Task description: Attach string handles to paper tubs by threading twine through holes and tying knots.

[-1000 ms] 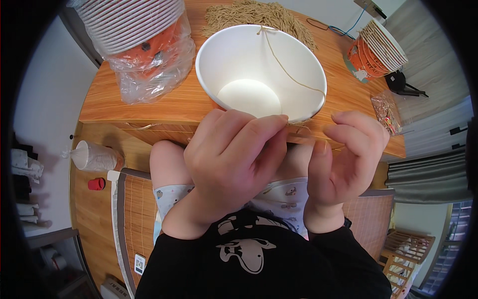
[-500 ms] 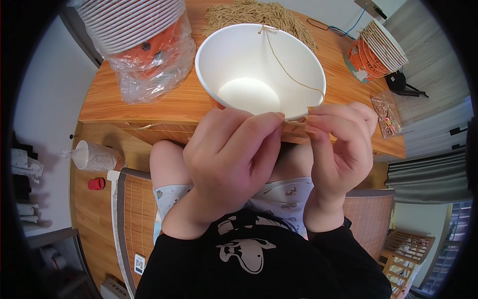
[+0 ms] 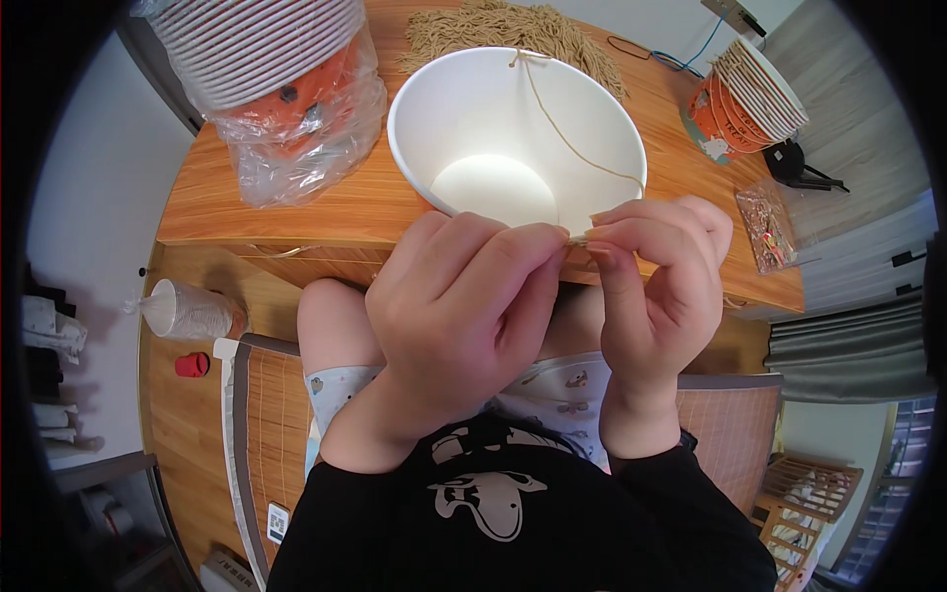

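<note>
A white paper bucket [image 3: 434, 118] with an orange outside is tilted at the table's near edge, its open mouth toward me. A thin tan string [image 3: 573, 147] is knotted at its far rim and hangs across the inside to the near right rim. My left hand [image 3: 459, 296] is closed, thumb and forefinger pinching the string's end at the near rim. Just to its right, my right hand [image 3: 661, 276] pinches the same short bit of string, fingertips almost touching the left ones. The exact loop or knot between the fingertips is hidden.
Behind the bucket lies a heap of tan strings [image 3: 513, 39]. A plastic-wrapped stack of buckets [image 3: 276, 59] stands at left on the wooden table [image 3: 212, 212]. At right are stacked strung buckets [image 3: 730, 113], a black object [image 3: 786, 163] and a clear bag of small pieces [image 3: 767, 227].
My right hand has moved left and slightly down, bringing its fingertips up close to the left ones. The left hand and the bucket have barely shifted.
</note>
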Demonstrator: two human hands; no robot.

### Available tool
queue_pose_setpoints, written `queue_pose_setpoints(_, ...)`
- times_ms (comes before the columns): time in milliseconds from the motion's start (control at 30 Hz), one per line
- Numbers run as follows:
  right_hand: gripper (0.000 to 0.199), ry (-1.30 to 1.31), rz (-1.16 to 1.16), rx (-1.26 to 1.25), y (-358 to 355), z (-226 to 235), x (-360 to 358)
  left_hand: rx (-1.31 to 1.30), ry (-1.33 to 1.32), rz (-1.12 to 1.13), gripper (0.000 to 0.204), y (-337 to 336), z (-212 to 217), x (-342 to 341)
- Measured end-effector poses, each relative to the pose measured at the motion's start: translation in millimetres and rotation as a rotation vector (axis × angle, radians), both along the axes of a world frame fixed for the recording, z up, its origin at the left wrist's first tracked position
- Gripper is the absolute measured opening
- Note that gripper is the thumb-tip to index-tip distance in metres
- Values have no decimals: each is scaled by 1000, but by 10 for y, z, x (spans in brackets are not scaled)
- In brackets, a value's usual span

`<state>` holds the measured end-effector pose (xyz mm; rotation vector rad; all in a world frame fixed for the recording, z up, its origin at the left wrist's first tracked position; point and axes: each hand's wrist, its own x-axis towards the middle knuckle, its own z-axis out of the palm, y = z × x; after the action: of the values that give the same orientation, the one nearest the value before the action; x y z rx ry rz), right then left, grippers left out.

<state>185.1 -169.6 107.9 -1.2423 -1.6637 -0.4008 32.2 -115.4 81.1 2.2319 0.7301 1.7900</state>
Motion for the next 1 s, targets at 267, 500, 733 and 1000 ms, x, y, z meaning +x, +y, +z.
queue_pose_setpoints(267,13,-5,-43,34,33,8,-16,-63,56,-16,16,-28,96,-39)
queue_pose_setpoints(500,13,83,-37,46,39,-71,-8,-37,10,-14,16,29,57,16)
queue_pose_setpoints(733,24,152,-11,-66,-73,13,10,-65,-38,-3,19,27,-4,35)
queue_pose_setpoints(1000,25,-25,-21,-58,-37,-41,50,-51,-46,19,28,13,3,62)
